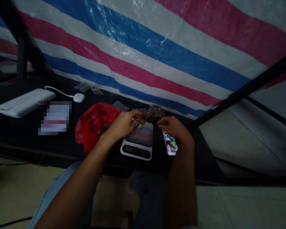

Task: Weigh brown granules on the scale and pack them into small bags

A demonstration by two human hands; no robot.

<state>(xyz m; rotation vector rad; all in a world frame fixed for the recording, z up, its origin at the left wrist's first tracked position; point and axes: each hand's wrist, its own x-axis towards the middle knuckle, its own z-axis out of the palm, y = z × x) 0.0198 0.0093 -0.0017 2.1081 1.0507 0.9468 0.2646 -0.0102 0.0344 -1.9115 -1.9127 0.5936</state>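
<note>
The left hand pinches a brown bit over the kitchen scale — easy to reach — while the right hand, holding nothing, rests by a phone.

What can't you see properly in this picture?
In the head view:
The paper on the table is blurred, so its words can't be read.
The scale's display is too dark to read.
The phone's top is hidden by the right hand.
The red plastic bag hides most of its contents.
</note>
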